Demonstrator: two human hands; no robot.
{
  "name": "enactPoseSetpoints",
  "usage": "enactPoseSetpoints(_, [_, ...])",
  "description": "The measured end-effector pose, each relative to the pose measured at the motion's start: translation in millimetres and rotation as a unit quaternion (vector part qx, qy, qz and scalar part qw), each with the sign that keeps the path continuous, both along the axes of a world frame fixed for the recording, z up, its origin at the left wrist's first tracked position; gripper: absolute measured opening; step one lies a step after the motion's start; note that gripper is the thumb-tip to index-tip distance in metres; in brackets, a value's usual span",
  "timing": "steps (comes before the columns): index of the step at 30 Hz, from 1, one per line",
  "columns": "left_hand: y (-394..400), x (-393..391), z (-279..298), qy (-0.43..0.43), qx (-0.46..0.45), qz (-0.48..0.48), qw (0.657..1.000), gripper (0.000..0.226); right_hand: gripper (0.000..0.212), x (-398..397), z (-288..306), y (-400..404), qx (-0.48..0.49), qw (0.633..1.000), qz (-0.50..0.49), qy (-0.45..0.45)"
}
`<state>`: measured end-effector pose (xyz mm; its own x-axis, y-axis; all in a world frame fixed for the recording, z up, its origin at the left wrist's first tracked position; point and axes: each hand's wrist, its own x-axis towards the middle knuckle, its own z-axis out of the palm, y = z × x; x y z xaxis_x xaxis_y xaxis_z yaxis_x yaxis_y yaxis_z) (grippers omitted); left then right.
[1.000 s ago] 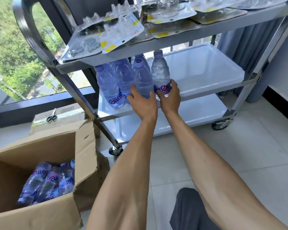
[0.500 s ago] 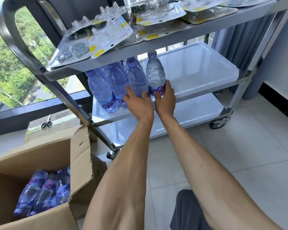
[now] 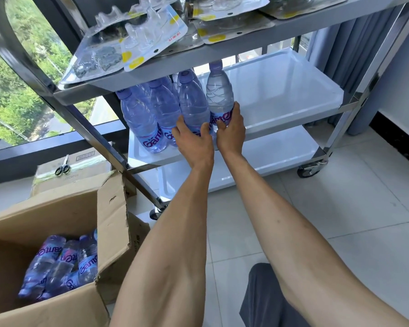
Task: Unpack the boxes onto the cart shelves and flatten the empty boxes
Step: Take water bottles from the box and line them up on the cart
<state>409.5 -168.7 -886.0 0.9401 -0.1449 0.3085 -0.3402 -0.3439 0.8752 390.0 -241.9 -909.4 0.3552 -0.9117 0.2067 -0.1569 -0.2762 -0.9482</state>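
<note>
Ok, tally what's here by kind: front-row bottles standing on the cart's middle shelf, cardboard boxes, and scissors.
Front-row bottles on the middle shelf: 4
Cardboard boxes: 2, the open box and the closed box
Scissors: 1 pair
Total: 7

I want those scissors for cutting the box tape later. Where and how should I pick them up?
Grip the scissors by the dark handle loops, the end nearer you. They lie flat on the closed box by the window, blades pointing away, so come straight down from above and pinch the loops.
</note>
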Motion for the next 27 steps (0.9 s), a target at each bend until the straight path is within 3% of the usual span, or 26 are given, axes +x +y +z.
enactPoseSetpoints(11, [2.5,3.1,-3.4,-0.041,0.114,0.034,0.992,0.069,0.06,8.2,-7.1,-7.5,-0.044,0.998,0.012,0.035])
enactPoseSetpoints(18, [-15.1,4.8,5.5,0.022,0.103,0.036,0.994,0.069,0.06,3.6,-5.6,-4.8,-0.053,0.998,-0.001,0.03])
enactPoseSetpoints(27, [-16.0,11.7,-6.0,0.086,0.084,0.096,0.988,0.039,0.066,4.4,-13.1,-6.4,-0.063,0.997,0.008,0.047])
